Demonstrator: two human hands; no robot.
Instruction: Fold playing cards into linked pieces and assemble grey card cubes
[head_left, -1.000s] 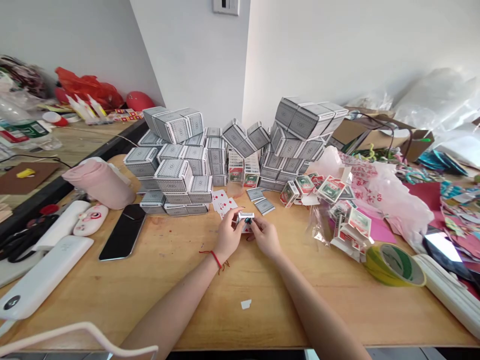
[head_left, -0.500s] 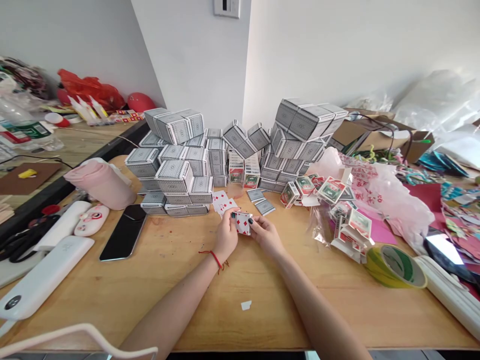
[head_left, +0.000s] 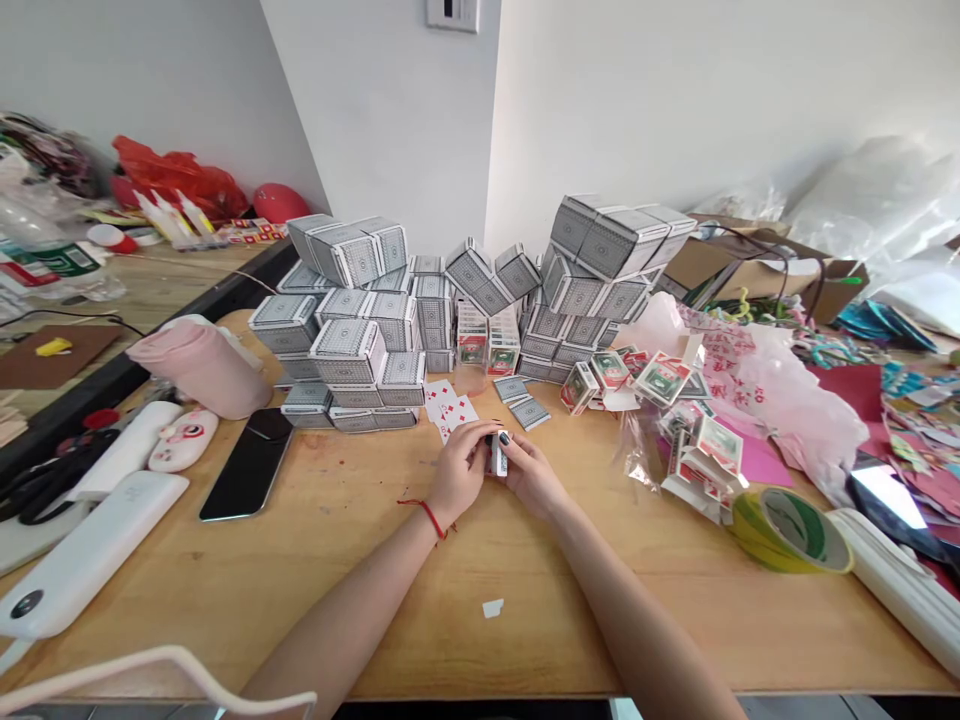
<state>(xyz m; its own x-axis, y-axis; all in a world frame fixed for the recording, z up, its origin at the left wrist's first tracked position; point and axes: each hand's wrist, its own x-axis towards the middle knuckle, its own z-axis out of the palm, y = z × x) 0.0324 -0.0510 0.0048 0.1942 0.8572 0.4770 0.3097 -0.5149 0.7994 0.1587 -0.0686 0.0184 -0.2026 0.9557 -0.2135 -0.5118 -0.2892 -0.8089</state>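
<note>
Between my two hands, a small piece made of playing cards (head_left: 500, 461) stands edge-on, its narrow white side toward me. My left hand (head_left: 459, 472) is closed on it from the left, with a red string bracelet at the wrist. From the right my right hand (head_left: 531, 474) pinches it, dark-nailed thumb against its top. Its far side is hidden by my fingers. Just beyond my left hand lie loose face-up diamond cards (head_left: 448, 405). Two face-down grey cards (head_left: 521, 402) rest on the table beyond my right hand.
Grey-backed card blocks are stacked at left (head_left: 349, 350) and right (head_left: 592, 270). Opened card boxes (head_left: 705, 465) and yellow tape (head_left: 787, 530) lie right. A phone (head_left: 247, 466), power bank (head_left: 94, 555) and pink pouch (head_left: 201, 365) are left. A paper scrap (head_left: 493, 608) lies in front.
The held card piece has turned from showing its diamond face to showing its narrow edge. Both hands have closed in around it. The things on the table have stayed put.
</note>
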